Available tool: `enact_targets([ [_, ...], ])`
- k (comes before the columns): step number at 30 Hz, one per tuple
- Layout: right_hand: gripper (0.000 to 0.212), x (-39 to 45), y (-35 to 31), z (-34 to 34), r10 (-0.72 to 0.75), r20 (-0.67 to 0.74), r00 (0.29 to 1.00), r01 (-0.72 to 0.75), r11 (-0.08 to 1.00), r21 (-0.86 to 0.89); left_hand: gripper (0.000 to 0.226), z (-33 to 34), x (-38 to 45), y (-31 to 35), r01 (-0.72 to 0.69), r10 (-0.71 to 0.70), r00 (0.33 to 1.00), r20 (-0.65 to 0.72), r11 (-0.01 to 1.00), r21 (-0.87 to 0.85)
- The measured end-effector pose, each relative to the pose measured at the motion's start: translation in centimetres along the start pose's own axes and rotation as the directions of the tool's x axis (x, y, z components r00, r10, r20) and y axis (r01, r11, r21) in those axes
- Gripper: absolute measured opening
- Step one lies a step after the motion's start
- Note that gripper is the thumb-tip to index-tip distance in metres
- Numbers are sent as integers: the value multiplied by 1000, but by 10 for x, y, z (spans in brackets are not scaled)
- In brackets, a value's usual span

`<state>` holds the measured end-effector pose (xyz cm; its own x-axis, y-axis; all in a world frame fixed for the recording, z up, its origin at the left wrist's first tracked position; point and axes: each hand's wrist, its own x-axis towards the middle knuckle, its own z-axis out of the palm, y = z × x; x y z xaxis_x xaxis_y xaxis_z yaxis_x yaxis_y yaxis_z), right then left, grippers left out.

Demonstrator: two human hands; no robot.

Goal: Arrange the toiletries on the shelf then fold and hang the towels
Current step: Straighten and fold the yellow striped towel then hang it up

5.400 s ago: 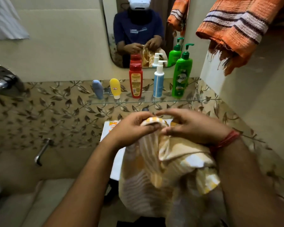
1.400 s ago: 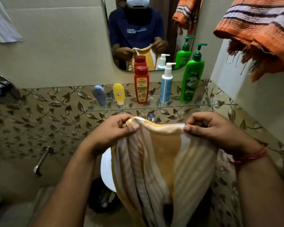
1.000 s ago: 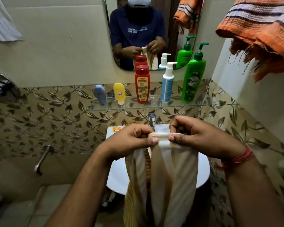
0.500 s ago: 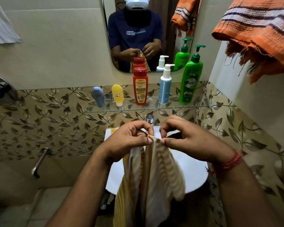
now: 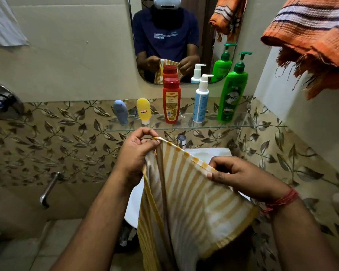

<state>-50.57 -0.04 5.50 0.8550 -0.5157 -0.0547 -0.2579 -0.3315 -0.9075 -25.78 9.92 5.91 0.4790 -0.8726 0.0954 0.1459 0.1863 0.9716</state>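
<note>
Both hands, left hand (image 5: 134,153) and right hand (image 5: 241,177), pinch the striped towel (image 5: 186,198) top hem; soft, light, floppy, best gripped at corners.

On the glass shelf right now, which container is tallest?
The green pump bottle at the right end; its pump head rises above the white-and-blue pump bottle beside it.

A single head-worn view looks forward and down, close over the hands, facing the mirror (image 5: 176,36).
</note>
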Motion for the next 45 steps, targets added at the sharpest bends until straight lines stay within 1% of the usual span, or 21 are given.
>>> enact_targets([
  [3,13,4,9,-1,52,-28,998,-52,999,3,25,3,4,-4,-6,1,993,-119,999,-46],
  [6,13,2,20,-3,91,-73,993,-93,995,-27,25,0,9,-5,-21,-4,967,-256,995,-98],
  [8,12,-2,23,-6,104,-123,987,-110,993,-40,24,-3,11,-5,-32,-3,950,-311,994,-107],
  [10,15,-8,17,-8,102,-155,983,-98,994,38,23,-4,11,-6,-19,-16,943,-333,995,-100],
  [13,29,-18,-1,-8,27,-97,995,1,962,273,24,0,12,-7,11,-35,956,-290,996,-86],
  [15,36,-23,-13,-4,-89,-24,996,91,900,426,25,6,10,-6,30,-41,976,-215,998,-55],
  [17,32,-22,-24,3,-204,50,978,149,841,521,25,16,8,-5,50,-49,991,-128,999,3],
  [18,35,-19,-28,6,-230,85,969,153,839,523,23,21,7,-4,59,-55,995,-85,997,39],
  [19,38,-15,-33,10,-240,106,965,158,853,497,20,25,6,-3,63,-60,997,-39,995,75],
  [20,37,-9,-37,13,-234,91,968,171,879,446,15,29,5,-3,63,-64,998,5,993,97],
  [22,25,5,-42,17,-194,-18,981,190,932,308,2,34,1,-1,46,-54,996,76,993,111],
  [25,7,21,-48,26,-181,-191,965,198,977,77,21,37,-4,0,26,-45,990,134,990,139],
  [28,4,27,-49,33,-270,-295,916,220,956,-193,32,37,-9,2,19,-35,983,180,995,94],
  [29,6,29,-48,35,-293,-305,906,226,945,-235,34,36,-10,1,18,-34,980,197,996,82],
  [30,6,30,-46,38,-304,-306,902,244,944,-220,35,35,-11,2,19,-35,976,215,997,76],
  [32,4,33,-43,45,-291,-310,905,271,957,-105,32,33,-13,2,19,-37,968,249,997,73],
  [33,9,35,-40,48,-278,-335,900,271,960,-67,30,30,-15,2,18,-35,965,260,997,68],
  [36,22,37,-34,56,-212,-397,893,225,974,-15,24,21,-17,-2,23,-34,963,268,999,43],
  [38,22,36,-31,60,-177,-403,898,194,981,1,26,17,-19,-4,25,-31,963,266,999,25],
  [41,22,37,-30,69,-171,-479,861,183,983,-23,26,18,-23,-8,46,-35,979,199,998,-51],
  [45,15,39,-30,81,-257,-604,755,153,964,-218,19,22,-27,-13,13,-10,999,53,998,-58],
])
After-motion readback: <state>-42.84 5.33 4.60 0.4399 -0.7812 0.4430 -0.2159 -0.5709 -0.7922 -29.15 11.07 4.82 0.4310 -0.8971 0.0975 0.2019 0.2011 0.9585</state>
